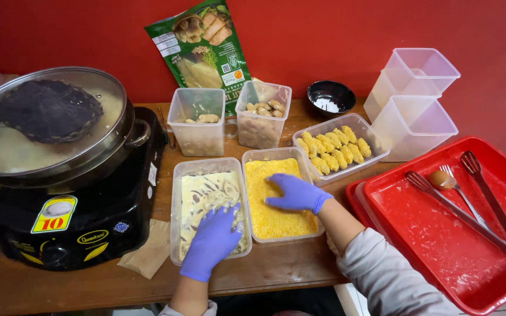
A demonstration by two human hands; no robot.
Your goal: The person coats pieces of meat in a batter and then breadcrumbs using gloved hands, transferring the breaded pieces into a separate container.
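Batter tub (190, 175) and crumb tub (276, 225) sit side by side at the front of the wooden table (276, 270). Left hand (216, 237) is palm-down in the batter, fingers curled over something hidden underneath; grip state unreadable. Right hand (296, 193) lies flat and open on the crumbs. Both gloved purple. Red wall behind, red tray (440, 246) cut off at right.

Surface: wooden table (288, 266) against red wall.
Left: black cooker (89, 216), brown paper scrap (147, 254).
Centre: batter tub (209, 208), crumb tub (279, 199), two piece tubs (197, 120).
Back: black bowl (331, 96).
Right: breaded tub (338, 149), empty tubs (411, 126), red tray (458, 234).
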